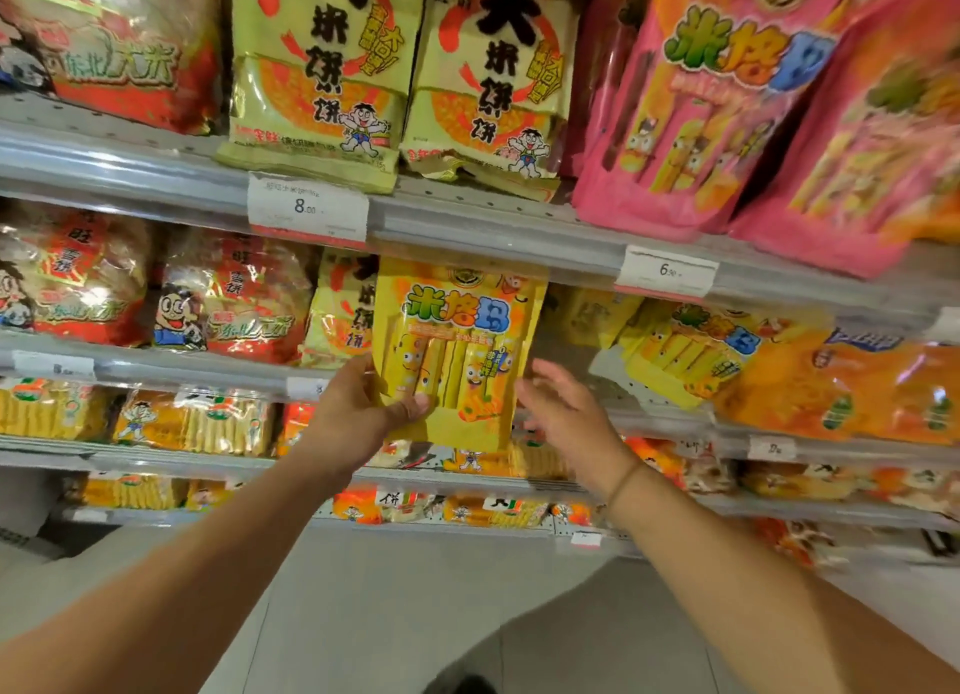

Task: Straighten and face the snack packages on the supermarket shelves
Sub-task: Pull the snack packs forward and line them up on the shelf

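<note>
Snack packages fill the shelves, and the one in hand is a yellow package [457, 350] held upright in front of the second shelf [156, 371], its top edge just under the shelf rail above and its printed face toward the person. Its long axis runs up and down, tilted only slightly. The left hand [363, 407] grips its lower left corner, thumb across the front and fingers hidden behind. The right hand [561, 407] hovers just beside the package's lower right edge, fingers spread and relaxed, holding nothing; whether a fingertip touches the film cannot be told. Both hands sit below the package's middle, one on each side.

To the right on the same shelf lies a matching yellow package [685, 350], fallen flat with its long axis sideways, and between it and the held package there seems to be a gap. That gap lies nearer the right hand. As a judgement, the held package likely needs to go back and to the right into the gap, standing face-out, with the right hand steadying its free edge
</note>
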